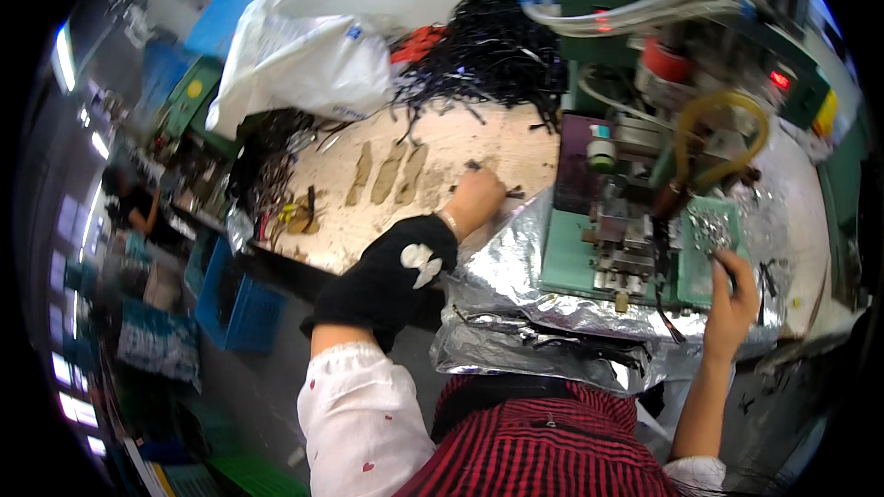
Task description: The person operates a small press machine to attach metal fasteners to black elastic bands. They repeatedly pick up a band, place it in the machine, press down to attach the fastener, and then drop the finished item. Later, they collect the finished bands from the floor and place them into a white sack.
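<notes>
Workstation seen from the head camera. The left hand (476, 195), its forearm in a black sleeve cover (391, 278), reaches onto the pale wooden surface (442, 147); its fingers are curled down on a small dark strap piece (474, 166), apparently pinching it, though the contact itself is hidden. The right hand (730, 299) rests at the front right corner of the green bench machine (626, 239); its fingers are closed around a thin dark part (734, 281) too small to identify.

Behind the left hand lies a tangled heap of black straps (493, 46); the pieces look light, limp and narrow, likely to snag on one another, so a single piece would best be taken by pinching near one end and drawing it free. 3 flat tan leaf-shaped pieces (387, 175) lie side by side to the left of the hand, near but apart from it.

Crinkled silver foil (516, 258) covers the front of the surface under and around the machine; it is thin, shiny and easily torn. A green tray (707, 230) of small bright metal parts sits just above the right hand. Clear and yellow hoses (718, 129) loop over the machine. A white plastic bag (304, 64) lies at the rear left.
</notes>
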